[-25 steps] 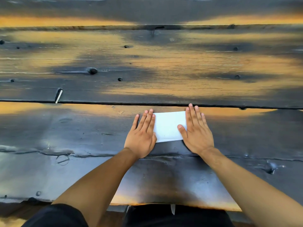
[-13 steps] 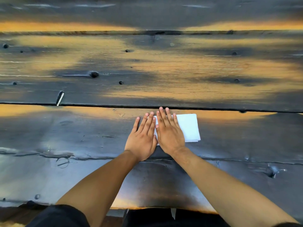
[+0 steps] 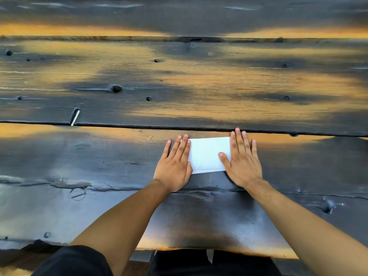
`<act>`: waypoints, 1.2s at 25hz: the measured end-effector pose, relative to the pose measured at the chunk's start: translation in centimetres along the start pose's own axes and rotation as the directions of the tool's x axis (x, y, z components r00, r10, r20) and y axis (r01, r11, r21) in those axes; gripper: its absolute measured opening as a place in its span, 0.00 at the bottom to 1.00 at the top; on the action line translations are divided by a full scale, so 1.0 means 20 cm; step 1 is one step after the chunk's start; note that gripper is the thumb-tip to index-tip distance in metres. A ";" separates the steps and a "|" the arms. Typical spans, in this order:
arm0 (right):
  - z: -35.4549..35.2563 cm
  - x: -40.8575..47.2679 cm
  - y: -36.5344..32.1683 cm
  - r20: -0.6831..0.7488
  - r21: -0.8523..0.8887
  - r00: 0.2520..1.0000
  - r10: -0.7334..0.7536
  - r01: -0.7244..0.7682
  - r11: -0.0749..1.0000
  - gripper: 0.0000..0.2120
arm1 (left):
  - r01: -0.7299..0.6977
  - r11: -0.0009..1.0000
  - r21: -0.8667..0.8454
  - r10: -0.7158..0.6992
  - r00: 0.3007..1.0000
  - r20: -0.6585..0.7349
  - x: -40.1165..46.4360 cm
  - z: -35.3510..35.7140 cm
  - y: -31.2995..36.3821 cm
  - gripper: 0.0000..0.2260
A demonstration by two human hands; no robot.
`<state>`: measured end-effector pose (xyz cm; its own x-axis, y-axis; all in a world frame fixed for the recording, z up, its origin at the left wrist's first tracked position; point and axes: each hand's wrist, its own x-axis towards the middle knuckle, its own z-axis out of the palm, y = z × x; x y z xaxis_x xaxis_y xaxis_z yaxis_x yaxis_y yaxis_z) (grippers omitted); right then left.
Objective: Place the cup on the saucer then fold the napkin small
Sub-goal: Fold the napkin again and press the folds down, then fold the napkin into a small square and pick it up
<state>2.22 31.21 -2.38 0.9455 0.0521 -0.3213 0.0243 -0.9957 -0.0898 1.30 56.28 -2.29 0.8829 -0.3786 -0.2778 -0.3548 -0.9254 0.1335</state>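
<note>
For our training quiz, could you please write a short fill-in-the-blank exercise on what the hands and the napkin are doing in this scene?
1. The folded napkin is coloured ____.
2. Both hands lie ____ with fingers outstretched, one on each end of the napkin.
3. The thumb of the ____ hand rests on top of the napkin; the left hand covers the opposite end.
4. The napkin lies just nearer the person than a dark ____ between two planks of the wooden table.

Missing words: white; flat; right; gap

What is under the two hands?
The white napkin, flat on the dark wooden table. The left hand covers its left end and the right hand its right end, so those ends are hidden.
</note>
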 end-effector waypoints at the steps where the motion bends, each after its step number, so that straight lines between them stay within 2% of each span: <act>1: -0.02 0.00 -0.01 0.007 0.000 1.000 0.001 -0.001 1.000 0.39 | 0.003 1.000 0.003 -0.003 1.000 0.010 0.00 -0.01 0.00 0.31; 3: -0.08 -0.02 -0.04 -0.021 0.025 1.000 0.021 -0.020 0.999 0.38 | 0.000 0.999 -0.033 0.001 1.000 0.030 0.01 -0.06 0.00 0.31; 6: -0.17 -0.08 -0.13 -0.210 0.092 0.977 -0.046 0.066 0.994 0.28 | 0.029 0.989 -0.146 -0.034 0.999 -0.033 0.03 -0.16 0.00 0.27; 8: -0.18 -0.14 -0.22 -0.279 0.143 0.950 -0.137 0.183 0.973 0.21 | 0.126 0.974 -0.186 -0.141 0.987 -0.074 0.03 -0.21 0.03 0.21; 10: -0.16 -0.21 -0.29 -0.217 0.201 0.957 -0.193 0.237 0.950 0.18 | 0.260 0.909 -0.324 -0.277 0.961 -0.005 0.01 -0.25 0.05 0.17; 12: -0.13 -0.27 -0.32 -0.181 0.230 0.957 -0.228 0.267 0.936 0.17 | 0.403 0.748 -0.527 -0.379 0.912 0.159 -0.03 -0.28 0.07 0.14; 13: -0.11 -0.29 -0.32 -0.196 0.233 0.948 -0.252 0.295 0.927 0.18 | 0.476 0.618 -0.626 -0.421 0.873 0.247 -0.04 -0.29 0.07 0.12; 15: -0.08 -0.33 -0.31 -0.243 0.255 0.918 -0.313 0.372 0.893 0.23 | 0.577 0.221 -0.786 -0.492 0.762 0.421 -0.06 -0.31 0.05 0.09; 16: -0.07 -0.35 -0.30 -0.259 0.277 0.905 -0.338 0.404 0.872 0.26 | 0.590 0.017 -0.807 -0.485 0.711 0.510 -0.07 -0.33 0.05 0.09; 17: -0.05 -0.37 -0.29 -0.267 0.289 0.895 -0.357 0.428 0.856 0.28 | 0.587 -0.134 -0.799 -0.456 0.679 0.576 -0.09 -0.34 0.05 0.10; 18: -0.03 -0.40 -0.27 -0.265 0.288 0.890 -0.371 0.441 0.850 0.30 | 0.580 -0.219 -0.784 -0.429 0.665 0.612 -0.11 -0.34 0.05 0.12; 21: 0.01 -0.45 -0.21 -0.235 0.258 0.893 -0.384 0.438 0.861 0.33 | 0.535 -0.368 -0.760 -0.392 0.652 0.649 -0.15 -0.37 0.05 0.18; 25: 0.01 -0.43 -0.18 -0.237 0.271 0.892 -0.384 0.440 0.856 0.31 | 0.464 -0.539 -0.703 -0.322 0.657 0.681 -0.20 -0.38 0.11 0.20; 28: 0.00 -0.41 -0.19 -0.284 0.314 0.892 -0.352 0.434 0.845 0.28 | 0.387 -0.594 -0.706 -0.333 0.681 0.653 -0.23 -0.37 0.17 0.19; 30: -0.01 -0.41 -0.18 -0.305 0.400 0.907 -0.289 0.397 0.826 0.25 | 0.367 -0.580 -0.727 -0.345 0.698 0.628 -0.24 -0.34 0.17 0.16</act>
<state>-5.64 34.26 0.79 0.9500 0.3113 0.0222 0.2661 -0.7708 -0.5789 -2.08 55.13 5.99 0.5457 0.0426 -0.8369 0.7536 0.4118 0.5123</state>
